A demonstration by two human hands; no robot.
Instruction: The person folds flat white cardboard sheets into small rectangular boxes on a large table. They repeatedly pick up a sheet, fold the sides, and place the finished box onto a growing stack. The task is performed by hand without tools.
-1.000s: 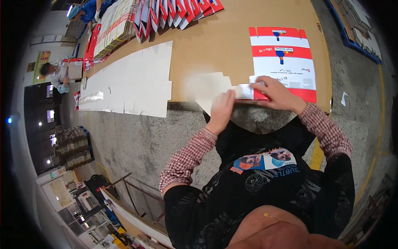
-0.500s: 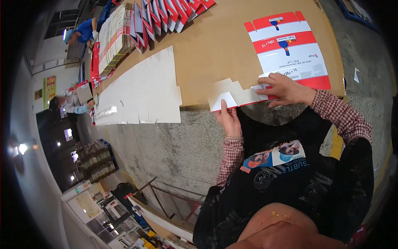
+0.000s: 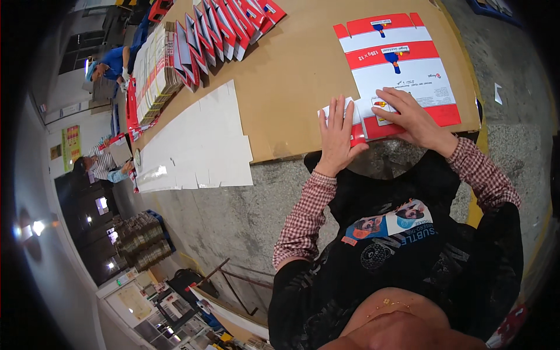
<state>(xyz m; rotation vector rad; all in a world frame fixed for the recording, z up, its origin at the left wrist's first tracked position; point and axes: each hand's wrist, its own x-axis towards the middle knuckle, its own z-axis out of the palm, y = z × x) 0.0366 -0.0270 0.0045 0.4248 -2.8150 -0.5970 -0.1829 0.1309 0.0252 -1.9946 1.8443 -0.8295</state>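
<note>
At the near edge, the left hand (image 3: 336, 137) is lying palm down over a narrow red-and-white cardboard panel (image 3: 357, 123), its grip released and its fingers extended; beside it, the right hand (image 3: 417, 122) is resting on the lower part of a flat, glossy red-and-white printed cardboard carton blank (image 3: 402, 87), its grip likewise appearing released, with nothing visibly pinched. The blank is lying near the front right of the brown, flat-topped counter (image 3: 291, 116), the panel just beside its lower left; whether the two are joining beneath the fingers, one cannot tell. The likeliest fault is a crooked crease, should the hands be pressing unevenly; the panel may also be springing up if the left palm is lifting too soon, since stiff board is tending to recover; close to the edge, a sideways push could be sending the blank askew. Farther left, a broad, plain white cardboard sheet with slits (image 3: 198, 140) is overhanging the counter's front, where a passing sleeve might be dragging it off; beyond it, a leaning row of red-and-white folded cartons (image 3: 230, 29) is standing beside a tall banded stack of flat cartons (image 3: 154, 76); a knock could be toppling the row.
</note>
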